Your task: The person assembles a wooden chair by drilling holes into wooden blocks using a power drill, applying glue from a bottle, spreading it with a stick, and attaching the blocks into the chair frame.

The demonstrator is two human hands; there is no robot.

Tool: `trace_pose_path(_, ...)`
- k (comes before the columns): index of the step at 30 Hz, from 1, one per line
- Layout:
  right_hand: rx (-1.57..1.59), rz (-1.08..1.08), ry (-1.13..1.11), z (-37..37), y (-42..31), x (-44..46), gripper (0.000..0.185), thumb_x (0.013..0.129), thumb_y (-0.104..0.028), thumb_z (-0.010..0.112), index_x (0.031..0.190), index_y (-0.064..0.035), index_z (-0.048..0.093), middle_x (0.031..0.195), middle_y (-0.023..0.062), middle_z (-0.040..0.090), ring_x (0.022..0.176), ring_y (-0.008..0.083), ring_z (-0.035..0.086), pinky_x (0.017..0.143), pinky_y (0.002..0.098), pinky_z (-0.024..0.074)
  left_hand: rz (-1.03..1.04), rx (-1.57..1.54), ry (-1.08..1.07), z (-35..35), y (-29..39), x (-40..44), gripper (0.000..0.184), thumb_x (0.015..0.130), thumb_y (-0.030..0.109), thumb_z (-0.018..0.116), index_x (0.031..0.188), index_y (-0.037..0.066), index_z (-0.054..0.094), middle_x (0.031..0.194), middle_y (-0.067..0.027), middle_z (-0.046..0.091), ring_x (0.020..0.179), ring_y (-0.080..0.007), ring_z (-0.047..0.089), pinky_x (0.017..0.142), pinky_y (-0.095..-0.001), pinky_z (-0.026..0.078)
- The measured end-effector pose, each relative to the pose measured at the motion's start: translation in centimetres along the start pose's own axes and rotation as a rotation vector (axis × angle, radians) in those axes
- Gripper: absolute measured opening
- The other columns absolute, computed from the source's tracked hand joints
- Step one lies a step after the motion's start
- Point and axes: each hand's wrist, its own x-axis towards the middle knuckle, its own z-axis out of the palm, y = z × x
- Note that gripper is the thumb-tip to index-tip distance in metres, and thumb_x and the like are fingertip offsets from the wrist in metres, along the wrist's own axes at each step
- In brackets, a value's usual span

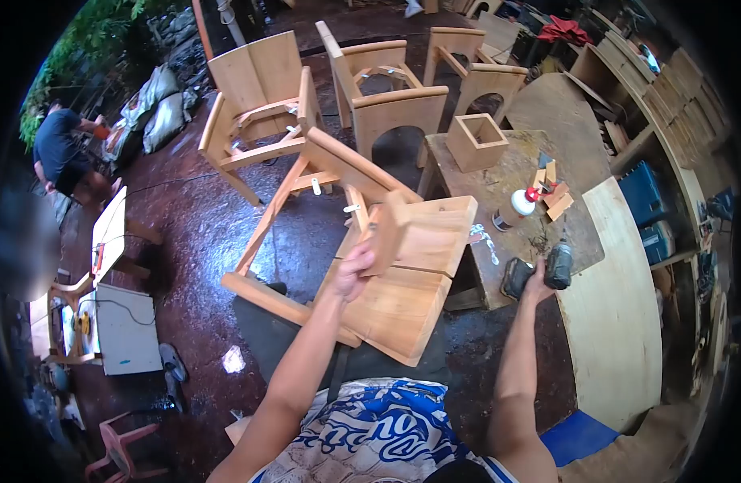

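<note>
L hand w/ wood piece over tilted chair; drill in R hand, approx 3 o'clock from it

Far L, at 10 o'clock from view ctr: a person [60,149] bends nr some sacks [163,113]. Pink stool [121,443] on floor at 8 o'clock. Upright chair [262,80] stands at 11, behind the work.

Next R: tilted chair [266,298], its frame leaning L, two-plank panel [402,310] on its R side, facing up. L hand [354,272] is over it, fingers closed on a wood piece [389,237]. Piece is blurred; its long axis looks to run approx 12 to 1 o'clock, away from the body. Can't tell if piece touches the chair.

Btwn the hands, beyond the panel: white bottle w/ red cap [513,209] on the worktable [580,213], at approx 2 o'clock from L hand. Open wooden box [479,153] sits at the table's far side.

Far R of the pair: R hand [537,286], clamped round the drill [559,267], nose pointing approx 12, not at the chair. Chair panel lies at 8-9 o'clock from R hand; L hand is nearer to it. Can't tell if drill bears on the tabletop.
</note>
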Motion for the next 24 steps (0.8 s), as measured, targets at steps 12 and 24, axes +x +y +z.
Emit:
trace_pose_path(12, 0.108, -0.094, 0.014, -2.2, -4.4, -9.0, 0.03, 0.087, -0.01, 0.073, 0.112, 0.0046, 0.064, 0.101, 0.0109, 0.069, 0.088, 0.0197, 0.064, 0.08, 0.034, 0.0503, 0.073, -0.17, 0.4, -9.3, -4.2, -7.7, 0.04, 0.095, 0.025, 0.057, 0.128, 0.002, 0.056, 0.116, -0.0082, 0.066, 0.106, -0.0206, 0.061, 0.088, -0.0385, 0.047)
trace_pose_path(24, 1.865, 1.483, -0.146, 14.2, -2.9, 2.5, 0.12, 0.071, -0.088, 0.052, 0.146, 0.0044, 0.036, 0.148, 0.0269, 0.041, 0.136, 0.0463, 0.039, 0.102, 0.0554, 0.0458, -0.002, -0.263, 0.51, -11.8, -6.2, -9.7, 0.049, 0.085, 0.026, 0.056, 0.128, 0.0, 0.058, 0.118, -0.0109, 0.066, 0.108, -0.0252, 0.063, 0.094, -0.0416, 0.048)
